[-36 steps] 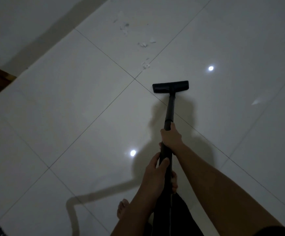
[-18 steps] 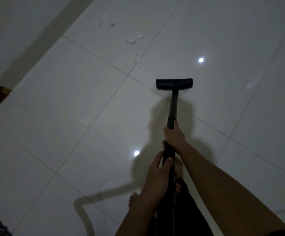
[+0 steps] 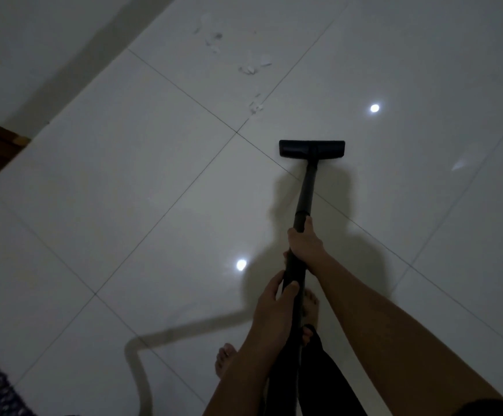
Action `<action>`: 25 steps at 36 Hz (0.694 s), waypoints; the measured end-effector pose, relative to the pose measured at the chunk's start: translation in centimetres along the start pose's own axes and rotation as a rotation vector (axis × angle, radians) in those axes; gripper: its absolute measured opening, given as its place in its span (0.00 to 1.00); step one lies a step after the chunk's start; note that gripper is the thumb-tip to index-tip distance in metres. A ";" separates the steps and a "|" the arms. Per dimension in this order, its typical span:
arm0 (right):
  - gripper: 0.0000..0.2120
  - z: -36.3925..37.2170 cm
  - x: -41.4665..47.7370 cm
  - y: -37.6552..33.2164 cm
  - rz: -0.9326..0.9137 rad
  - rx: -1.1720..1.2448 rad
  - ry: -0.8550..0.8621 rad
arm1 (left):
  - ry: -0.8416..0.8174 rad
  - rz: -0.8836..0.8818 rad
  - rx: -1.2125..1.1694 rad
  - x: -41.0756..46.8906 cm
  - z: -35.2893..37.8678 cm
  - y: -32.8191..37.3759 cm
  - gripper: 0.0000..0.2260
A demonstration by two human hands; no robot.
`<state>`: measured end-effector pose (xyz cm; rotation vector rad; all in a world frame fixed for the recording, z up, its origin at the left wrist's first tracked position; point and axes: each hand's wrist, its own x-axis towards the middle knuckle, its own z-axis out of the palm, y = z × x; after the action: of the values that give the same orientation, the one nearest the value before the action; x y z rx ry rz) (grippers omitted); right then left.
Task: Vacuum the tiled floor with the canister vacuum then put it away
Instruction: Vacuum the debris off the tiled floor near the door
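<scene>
Both hands closed on the wand (image 3: 305, 190): right hand (image 3: 305, 244) nearer the floor head (image 3: 312, 149), left hand (image 3: 274, 307) behind. Debris (image 3: 248, 69) lies beyond the floor head, uncollected. Vacuuming unfinished; putting away still ahead.

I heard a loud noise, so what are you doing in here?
A person is vacuuming the tiled floor. Both hands grip the black wand: the right hand higher up, the left hand below it. The head sits flat on the floor. Some small white scraps lie on the tile beyond the head, not reached yet. The person stands barefoot, and the hose casts a curved shadow on the floor to the left.
</scene>
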<state>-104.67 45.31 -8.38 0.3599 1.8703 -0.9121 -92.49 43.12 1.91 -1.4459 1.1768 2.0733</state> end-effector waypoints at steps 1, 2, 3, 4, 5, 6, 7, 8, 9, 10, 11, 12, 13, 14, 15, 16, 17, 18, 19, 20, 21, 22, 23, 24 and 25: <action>0.32 -0.1 0.4 -0.7 -0.005 -0.021 -0.014 | 0.010 0.007 -0.025 0.3 0.2 0.5 0.16; 0.32 -0.2 0.8 -1.5 -0.009 -0.044 -0.027 | 0.019 0.014 -0.048 0.6 0.4 1.1 0.16; 0.32 -0.2 1.2 -2.3 -0.012 -0.068 -0.039 | 0.025 0.019 -0.070 0.9 0.7 1.6 0.17; 0.32 -0.3 1.5 -3.0 -0.017 -0.090 -0.050 | 0.030 0.022 -0.095 1.1 0.9 2.2 0.17; 0.33 -0.3 1.9 -3.8 -0.023 -0.111 -0.061 | 0.038 0.022 -0.121 1.4 1.1 2.7 0.17; 0.33 -0.3 2.3 -4.5 -0.023 -0.133 -0.071 | 0.043 0.020 -0.149 1.6 1.3 3.3 0.18; 0.33 -0.3 2.7 -5.2 -0.020 -0.164 -0.080 | 0.045 0.021 -0.169 1.8 1.4 3.8 0.18; 0.34 -0.3 3.1 -6.0 -0.020 -0.199 -0.088 | 0.046 0.021 -0.182 2.1 1.6 4.3 0.18; 0.33 -0.2 3.3 -6.7 -0.025 -0.234 -0.096 | 0.048 0.022 -0.191 2.5 1.6 4.7 0.18; 0.33 -0.1 3.6 -7.4 -0.043 -0.284 -0.107 | 0.058 0.020 -0.197 2.9 1.5 5.2 0.18; 0.30 0.1 3.9 -8.0 -0.064 -0.352 -0.122 | 0.070 0.018 -0.199 3.4 1.3 5.6 0.18; 0.28 0.3 4.1 -8.7 -0.085 -0.414 -0.138 | 0.081 0.018 -0.199 3.8 1.1 6.1 0.18; 0.27 0.6 4.5 -9.2 -0.114 -0.437 -0.146 | 0.089 0.023 -0.195 4.3 0.8 6.6 0.18; 0.27 0.8 4.9 -9.7 -0.129 -0.417 -0.146 | 0.098 0.029 -0.191 4.8 0.5 7.0 0.18; 0.28 1.1 5.4 -10.2 -0.139 -0.373 -0.144 | 0.106 0.033 -0.188 5.2 0.2 7.4 0.18; 0.29 1.3 5.9 -10.8 -0.147 -0.334 -0.132 | 0.108 0.035 -0.191 5.7 -0.1 7.8 0.18; 0.30 1.6 6.3 -11.5 -0.141 -0.326 -0.116 | 0.109 0.036 -0.198 6.2 -0.3 8.2 0.17; 0.31 1.9 6.8 -12.1 -0.124 -0.335 -0.113 | 0.108 0.037 -0.208 6.8 -0.6 8.7 0.17; 0.33 2.2 7.3 -12.8 -0.107 -0.348 -0.117 | 0.107 0.036 -0.219 7.3 -0.8 9.2 0.17; 0.34 2.5 7.8 -13.4 -0.096 -0.364 -0.121 | 0.103 0.030 -0.228 7.7 -1.0 9.8 0.17; 0.34 2.8 8.3 -14.2 -0.092 -0.369 -0.124 | 0.096 0.027 -0.237 8.3 -1.3 10.4 0.18; 0.35 3.1 8.8 -15.0 -0.085 -0.361 -0.128 | 0.092 0.031 -0.247 8.8 -1.6 11.1 0.18; 0.35 3.4 9.2 -15.8 -0.072 -0.347 -0.133 | 0.092 0.040 -0.254 9.4 -1.9 11.8 0.17; 0.36 3.6 9.7 -16.8 -0.070 -0.337 -0.131 | 0.094 0.051 -0.260 10.0 -2.3 12.4 0.17; 0.36 3.9 10.3 -17.7 -0.077 -0.335 -0.127 | 0.093 0.061 -0.263 10.6 -2.7 13.2 0.18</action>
<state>-117.56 29.09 -10.60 0.0254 1.8875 -0.6398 -104.26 31.40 -2.30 -1.6581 1.0228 2.2953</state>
